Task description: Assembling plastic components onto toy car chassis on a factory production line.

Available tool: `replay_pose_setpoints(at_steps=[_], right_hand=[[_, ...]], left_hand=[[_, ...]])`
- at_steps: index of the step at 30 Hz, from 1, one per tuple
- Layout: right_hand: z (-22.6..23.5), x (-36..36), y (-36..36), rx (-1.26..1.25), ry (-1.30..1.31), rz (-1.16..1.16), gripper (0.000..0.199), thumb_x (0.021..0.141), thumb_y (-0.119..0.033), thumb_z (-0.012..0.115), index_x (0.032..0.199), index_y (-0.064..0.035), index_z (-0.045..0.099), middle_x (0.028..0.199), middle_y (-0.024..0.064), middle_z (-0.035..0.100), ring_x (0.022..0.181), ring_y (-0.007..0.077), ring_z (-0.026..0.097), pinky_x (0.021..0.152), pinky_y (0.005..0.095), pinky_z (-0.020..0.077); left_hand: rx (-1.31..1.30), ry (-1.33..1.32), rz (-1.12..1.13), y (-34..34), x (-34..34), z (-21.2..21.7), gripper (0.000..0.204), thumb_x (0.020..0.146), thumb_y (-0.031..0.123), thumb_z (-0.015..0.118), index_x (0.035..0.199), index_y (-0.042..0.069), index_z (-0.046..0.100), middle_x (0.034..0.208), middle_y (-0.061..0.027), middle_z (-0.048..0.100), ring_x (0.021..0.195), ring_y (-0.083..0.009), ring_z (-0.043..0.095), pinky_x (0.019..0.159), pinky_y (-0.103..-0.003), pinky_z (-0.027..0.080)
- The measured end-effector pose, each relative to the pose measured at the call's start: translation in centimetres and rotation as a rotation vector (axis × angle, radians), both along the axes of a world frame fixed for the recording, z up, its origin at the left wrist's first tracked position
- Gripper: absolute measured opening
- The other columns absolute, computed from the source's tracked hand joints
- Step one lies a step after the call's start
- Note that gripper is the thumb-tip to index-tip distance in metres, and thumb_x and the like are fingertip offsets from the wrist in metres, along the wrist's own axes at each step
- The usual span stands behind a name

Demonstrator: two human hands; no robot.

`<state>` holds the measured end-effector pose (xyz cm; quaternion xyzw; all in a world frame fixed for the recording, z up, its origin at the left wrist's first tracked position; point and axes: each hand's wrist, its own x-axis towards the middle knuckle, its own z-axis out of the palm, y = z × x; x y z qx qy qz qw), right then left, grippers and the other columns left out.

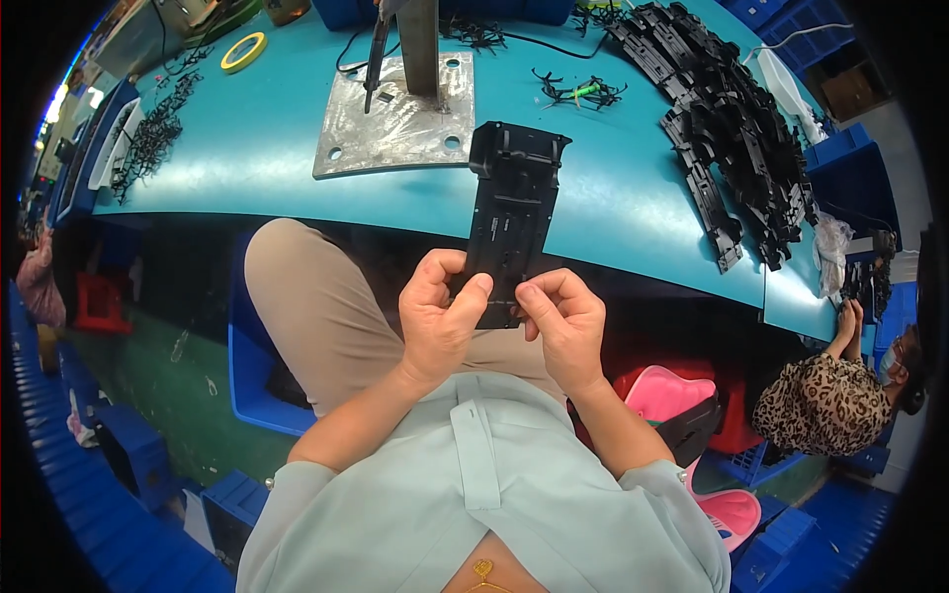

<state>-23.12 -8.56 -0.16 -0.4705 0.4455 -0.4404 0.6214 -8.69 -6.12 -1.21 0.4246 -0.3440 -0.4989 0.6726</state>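
Note:
A long black moulded plastic part (pixel 513 212) is held up over my lap, its far end raised in front of the table edge. My left hand (pixel 442 314) grips its near left side, thumb on the upper face. On the near right corner, my right hand (pixel 564 326) pinches the edge between thumb and fingers. Beyond the part, a square metal base plate (pixel 371 143) with holes in its corners carries an upright post (pixel 419 47). A dark pen-like tool (pixel 375 64) hangs tip-down beside the post.
Black plastic parts (pixel 736 138) lie heaped on the right of the teal table (pixel 247 148). Black trimmings (pixel 148 138) lie at left, near a yellow tape roll (pixel 243 51). A small green item (pixel 585 90) sits among scraps. A person (pixel 828 405) works at far right.

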Motion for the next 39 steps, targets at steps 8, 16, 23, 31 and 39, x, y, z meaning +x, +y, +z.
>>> replay_pose_setpoints(at_steps=[8,16,23,31,39], right_hand=[[0.3,0.1,0.0,0.053,0.010,0.025,0.011,0.088,-0.008,0.065,0.082,-0.0009,0.059,0.070,0.0043,0.061,0.053,0.0047,0.050,0.049,0.0178,0.0388],[-0.2,0.4,0.0,-0.144,0.060,-0.029,0.022,0.084,-0.003,0.068,0.103,0.0025,0.059,0.092,0.0035,0.061,0.075,0.0059,0.056,0.067,0.0201,0.0470],[-1.1,-0.2,0.1,-0.251,0.127,0.058,0.021,0.087,0.001,0.063,0.107,0.0032,0.058,0.096,0.0036,0.062,0.085,0.0074,0.058,0.076,0.0219,0.0485],[-0.2,1.2,1.0,-0.159,0.023,0.007,0.026,0.083,0.003,0.064,0.109,0.0028,0.059,0.097,0.0031,0.062,0.085,0.0088,0.057,0.077,0.0220,0.0468],[-0.9,0.5,1.5,-0.122,-0.028,-0.047,0.021,0.083,0.003,0.062,0.104,0.0029,0.057,0.094,0.0035,0.059,0.082,0.0093,0.056,0.075,0.0205,0.0445]], left_hand=[[-0.004,-0.039,0.042,0.6,0.2,-0.4,0.009,0.086,-0.003,0.058,0.092,0.002,0.054,0.089,0.0001,0.056,0.077,-0.0031,0.052,0.068,-0.019,0.047],[0.115,0.149,-0.087,0.1,0.9,-0.1,0.006,0.088,0.001,0.058,0.095,0.001,0.057,0.090,-0.0020,0.063,0.080,-0.0052,0.056,0.073,-0.021,0.049],[0.219,0.283,-0.179,-0.7,1.0,0.5,0.011,0.089,0.005,0.061,0.097,-0.002,0.064,0.091,-0.0048,0.067,0.082,-0.0080,0.060,0.074,-0.024,0.051],[0.373,0.294,-0.229,-0.5,2.2,2.0,0.015,0.083,0.008,0.064,0.095,-0.002,0.064,0.091,-0.0058,0.065,0.080,-0.0114,0.061,0.071,-0.027,0.051],[0.354,0.345,-0.281,-0.5,1.0,-0.3,0.016,0.084,0.010,0.065,0.095,-0.001,0.067,0.089,-0.0033,0.066,0.080,-0.0086,0.060,0.073,-0.025,0.049]])
